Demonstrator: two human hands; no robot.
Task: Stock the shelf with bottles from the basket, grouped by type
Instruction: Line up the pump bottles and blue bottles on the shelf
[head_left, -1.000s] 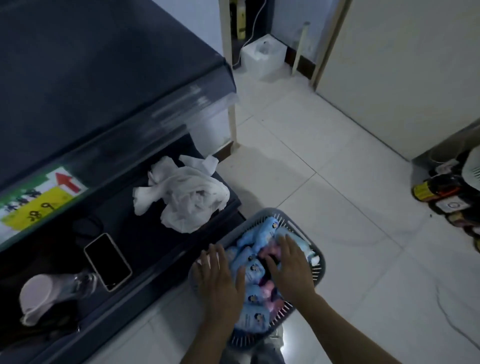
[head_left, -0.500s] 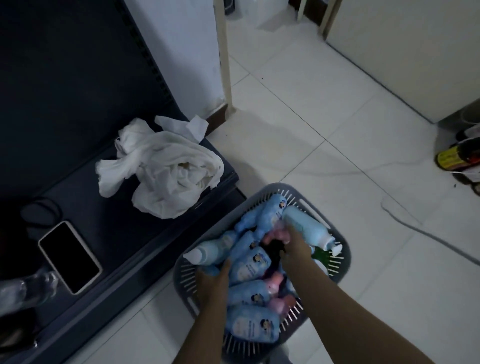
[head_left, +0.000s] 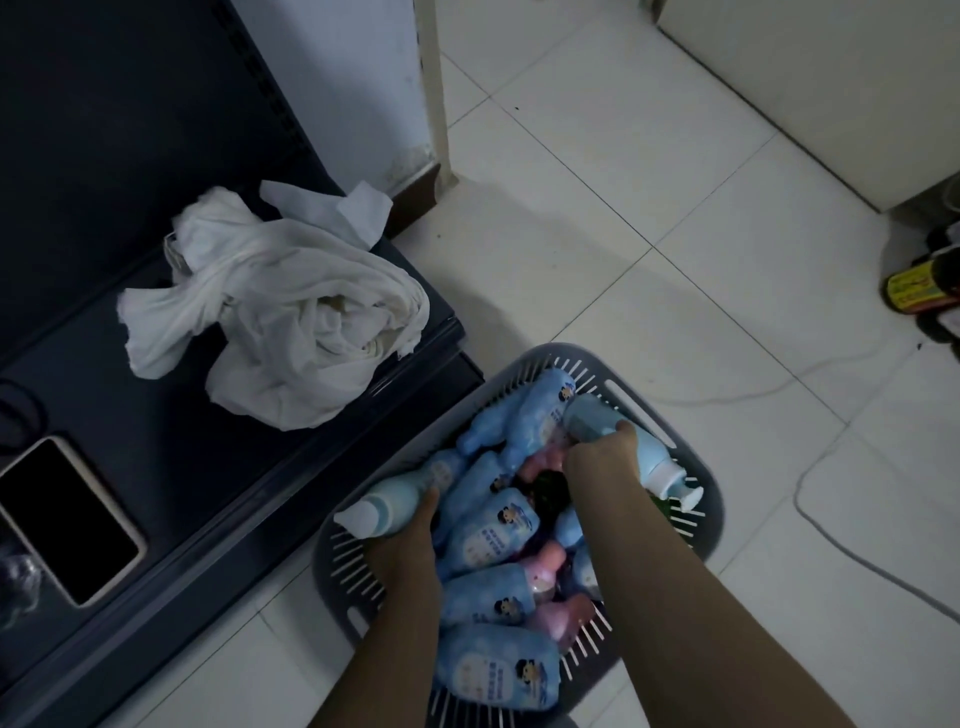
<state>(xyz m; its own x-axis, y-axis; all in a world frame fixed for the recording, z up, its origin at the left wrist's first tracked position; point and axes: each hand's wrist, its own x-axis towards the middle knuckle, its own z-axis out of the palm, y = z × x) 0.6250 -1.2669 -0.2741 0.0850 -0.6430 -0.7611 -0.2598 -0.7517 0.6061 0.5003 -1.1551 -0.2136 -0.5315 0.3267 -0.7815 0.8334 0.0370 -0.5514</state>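
Both hands had tightened their hold; left hand (head_left: 408, 538) gripped a pale bottle (head_left: 384, 506), right hand (head_left: 602, 462) a second pale bottle (head_left: 647, 454), both in the basket (head_left: 712, 512); probably light, slippery plastic; best grasped mid-body.

**What the pile keeps out of sight**

Most fingers of the left hand (head_left: 410, 540) vanish beneath the pale blue white-capped bottle (head_left: 384, 506) it grips. Those of the right hand (head_left: 602, 462) wrap behind the pale blue pump bottle (head_left: 649, 457). A dark green object (head_left: 548, 491) under that wrist is unidentifiable. Print on the blue cartoon-labelled bottles (head_left: 493, 535) is too small to read (likewise the yellow-labelled dark bottle (head_left: 919, 291), cropped at the right edge).
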